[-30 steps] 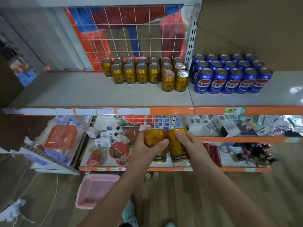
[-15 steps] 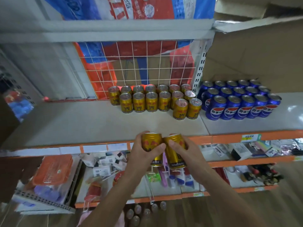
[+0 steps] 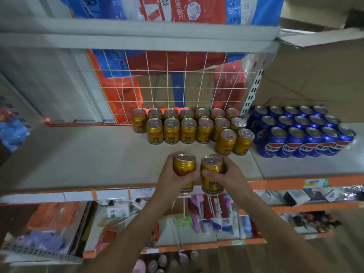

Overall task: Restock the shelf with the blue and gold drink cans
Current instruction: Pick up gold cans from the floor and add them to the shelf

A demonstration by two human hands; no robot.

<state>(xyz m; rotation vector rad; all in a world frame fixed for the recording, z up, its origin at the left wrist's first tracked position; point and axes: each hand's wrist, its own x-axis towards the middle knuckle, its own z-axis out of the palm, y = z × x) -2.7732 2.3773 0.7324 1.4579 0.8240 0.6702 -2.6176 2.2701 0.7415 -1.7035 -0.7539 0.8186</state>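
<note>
My left hand [image 3: 173,177] grips a gold can [image 3: 184,164] and my right hand [image 3: 229,173] grips another gold can [image 3: 211,174], side by side and upright over the front edge of the grey shelf [image 3: 88,158]. Several gold cans [image 3: 189,129] stand in rows at the back of that shelf against a white wire grid, with two more [image 3: 234,141] set further forward. Right of them stands a block of several blue cans [image 3: 301,133].
The shelf's left half is bare grey board. An orange price rail [image 3: 295,183] runs along its front edge. Lower shelves hold packaged goods and hanging items [image 3: 206,211]. More can tops [image 3: 173,261] show near the floor. Cardboard [image 3: 315,75] rises behind the blue cans.
Both hands have risen with their gold cans from in front of the lower shelves up to the front edge of the can shelf. The view has tilted upward.
</note>
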